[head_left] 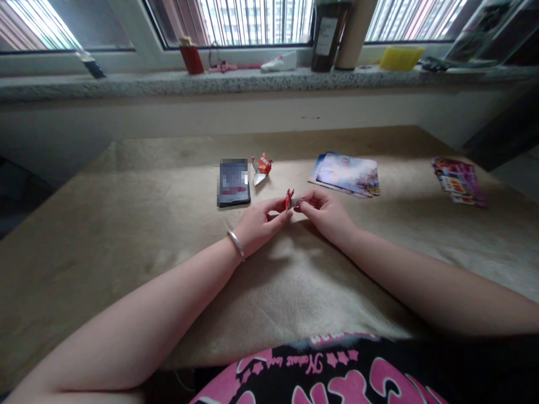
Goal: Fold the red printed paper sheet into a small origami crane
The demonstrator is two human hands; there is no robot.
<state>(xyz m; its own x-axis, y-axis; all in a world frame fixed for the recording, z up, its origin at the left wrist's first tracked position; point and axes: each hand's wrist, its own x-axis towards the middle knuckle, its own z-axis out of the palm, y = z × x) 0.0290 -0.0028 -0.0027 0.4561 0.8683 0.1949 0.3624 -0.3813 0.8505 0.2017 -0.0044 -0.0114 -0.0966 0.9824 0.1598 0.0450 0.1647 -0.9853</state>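
Note:
Over the middle of the table, my left hand (pixel 261 223) and my right hand (pixel 328 213) meet at a small folded red-and-white paper (pixel 291 200). The left thumb and fingers pinch its red end, while the right fingertips grip the whitish end. Fingers cover much of it, so its full shape is hidden. A silver bangle (pixel 236 244) circles my left wrist. Just beyond the hands stands a red, orange and white folded paper piece (pixel 263 166), pointed like an origami bird. Beside it lies a dark phone (pixel 234 184), its screen blurred out.
Glossy picture cards (pixel 347 173) lie stacked beyond my right hand. More colourful cards (pixel 460 182) are fanned at the right of the cloth-covered table (pixel 126 224). The stone windowsill (pixel 147 83) behind holds a red lighter-like object (pixel 191 56), a dark bottle (pixel 329 36) and a yellow block (pixel 401 58).

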